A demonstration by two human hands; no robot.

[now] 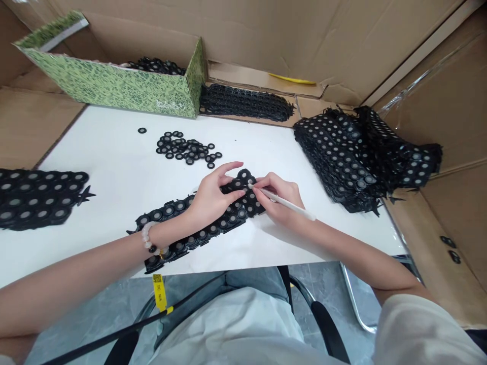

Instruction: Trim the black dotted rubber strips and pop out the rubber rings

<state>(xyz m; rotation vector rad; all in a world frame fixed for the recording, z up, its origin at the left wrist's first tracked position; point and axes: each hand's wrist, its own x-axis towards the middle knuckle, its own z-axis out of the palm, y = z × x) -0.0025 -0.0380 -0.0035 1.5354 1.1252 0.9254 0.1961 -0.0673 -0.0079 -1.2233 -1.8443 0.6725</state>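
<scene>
A black moulded strip of rubber rings with grey centres (198, 228) lies diagonally on the white board (114, 172). My left hand (213, 195), with a bead bracelet at the wrist, presses down on the strip with its fingers spread. My right hand (276, 197) pinches a white pen-shaped tool (283, 203), and its tip touches a ring near the strip's upper end. A loose heap of small black rings (186, 149) lies beyond my hands, and a single ring (142, 130) sits apart from it.
A large stack of black strips (338, 157) stands at the board's right side, and another strip (38, 200) lies at the left edge. A green patterned box (114, 86) holds more strips, with another row (243, 101) behind the board. Cardboard walls surround the board.
</scene>
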